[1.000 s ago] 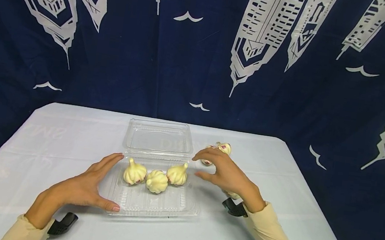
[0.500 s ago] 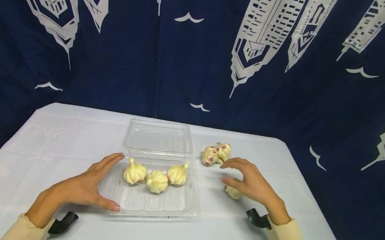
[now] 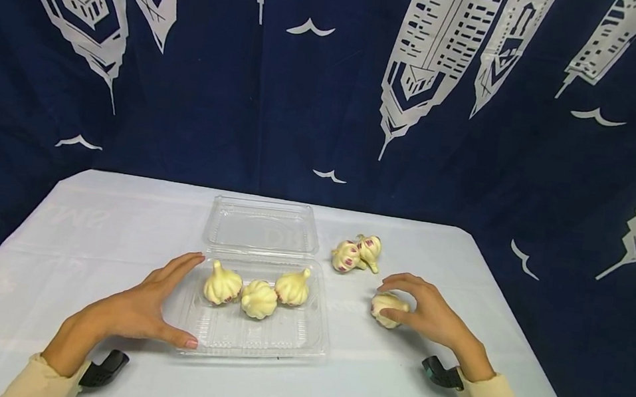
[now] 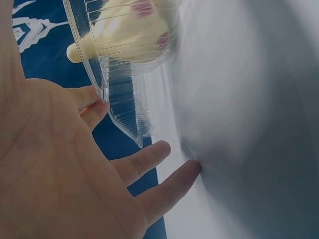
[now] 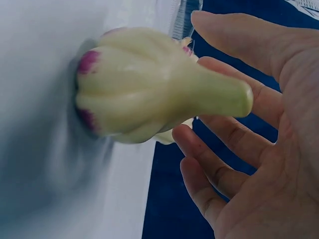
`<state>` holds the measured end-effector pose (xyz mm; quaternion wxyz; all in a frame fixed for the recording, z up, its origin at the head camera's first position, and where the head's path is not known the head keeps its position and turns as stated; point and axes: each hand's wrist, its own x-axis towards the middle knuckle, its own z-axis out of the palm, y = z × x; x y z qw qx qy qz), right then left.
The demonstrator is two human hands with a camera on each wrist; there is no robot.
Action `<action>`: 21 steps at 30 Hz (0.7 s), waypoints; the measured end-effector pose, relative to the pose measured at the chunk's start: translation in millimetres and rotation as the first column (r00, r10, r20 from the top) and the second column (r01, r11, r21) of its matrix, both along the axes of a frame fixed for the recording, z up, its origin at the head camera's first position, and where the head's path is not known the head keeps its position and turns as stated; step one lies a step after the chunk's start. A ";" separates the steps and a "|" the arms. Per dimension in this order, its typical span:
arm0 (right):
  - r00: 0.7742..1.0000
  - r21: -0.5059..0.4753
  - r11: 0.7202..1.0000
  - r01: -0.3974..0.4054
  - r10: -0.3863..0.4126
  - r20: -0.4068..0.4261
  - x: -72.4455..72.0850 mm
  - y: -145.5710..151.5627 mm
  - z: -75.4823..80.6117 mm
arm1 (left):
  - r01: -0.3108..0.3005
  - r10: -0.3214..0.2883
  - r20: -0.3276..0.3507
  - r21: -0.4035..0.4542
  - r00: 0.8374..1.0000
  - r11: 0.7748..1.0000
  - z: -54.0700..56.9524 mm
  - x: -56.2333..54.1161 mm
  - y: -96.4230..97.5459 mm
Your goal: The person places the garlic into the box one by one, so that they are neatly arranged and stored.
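A clear plastic clamshell container (image 3: 251, 340) lies unfolded on the table, holding three garlic bulbs, one at left (image 3: 223, 285), one in the middle (image 3: 259, 299), one at right (image 3: 292, 288). My left hand (image 3: 128, 314) is spread along the container's left side, with fingers and thumb at its rim. In the left wrist view some fingertips touch the clear rim, below a bulb seen through the wall. To the right of the container, my right hand (image 3: 429, 314) arches over another garlic bulb (image 5: 139, 84). Its stem points toward the palm, and the thumb and fingers stand spread around it.
Two more garlic bulbs, one at left (image 3: 346, 256) and one at right (image 3: 369, 249), lie together behind the right hand. The container's lid (image 3: 263, 225) lies flat toward the back of the white-covered table (image 3: 122, 220). A dark blue patterned curtain (image 3: 318, 105) hangs behind.
My right hand has moved right and toward me, from the container's right edge to the single garlic bulb, uncovering the pair behind it. The left hand has stayed in place.
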<state>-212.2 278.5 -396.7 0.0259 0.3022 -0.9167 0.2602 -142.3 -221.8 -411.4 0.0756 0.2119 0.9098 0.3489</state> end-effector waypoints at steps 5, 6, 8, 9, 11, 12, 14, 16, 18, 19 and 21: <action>1.000 -0.004 1.000 -0.001 0.001 0.026 0.7 4.2 -3.3 | 0.000 0.000 -0.004 -0.005 1.000 1.000 0.0 -0.5 0.5; 1.000 -0.004 1.000 0.000 0.000 0.031 0.7 4.8 -3.9 | 0.001 -0.001 -0.006 -0.006 1.000 1.000 -0.1 -0.7 0.4; 0.999 -0.011 1.000 0.001 -0.001 0.050 0.7 5.8 -5.2 | -0.001 0.001 -0.008 -0.007 1.000 1.000 -0.1 -0.5 0.1; 0.998 -0.013 1.000 0.001 -0.001 0.060 0.5 6.5 -6.0 | 0.000 0.000 -0.009 -0.006 1.000 1.000 0.0 -0.5 0.1; 0.997 -0.013 1.000 0.002 -0.001 0.075 0.4 7.9 -7.5 | 0.001 -0.001 -0.011 -0.004 1.000 1.000 0.0 -0.3 0.1; 0.997 -0.012 1.000 0.000 0.001 0.080 0.4 8.4 -8.2 | 0.001 -0.001 -0.010 -0.003 1.000 1.000 0.1 -0.1 0.3; 0.996 -0.017 1.000 -0.011 0.013 0.083 -0.1 9.5 -9.7 | 0.001 -0.001 -0.009 -0.001 1.000 1.000 0.4 0.1 0.5; 0.997 -0.021 0.999 -0.027 0.028 0.073 -0.3 10.0 -10.7 | 0.002 -0.002 -0.008 -0.002 1.000 1.000 0.2 0.1 0.7; 0.997 -0.028 0.999 -0.039 0.041 0.059 -0.6 9.8 -11.5 | 0.002 -0.002 -0.010 -0.005 1.000 1.000 0.0 0.0 0.6; 0.998 -0.032 0.999 -0.043 0.045 0.051 -0.7 9.8 -12.0 | 0.003 -0.003 -0.010 -0.006 1.000 1.000 -0.1 -0.1 0.6; 0.998 -0.034 0.998 -0.048 0.050 0.043 -0.7 9.5 -12.4 | 0.003 -0.003 -0.012 -0.009 1.000 1.000 -0.6 -0.2 0.5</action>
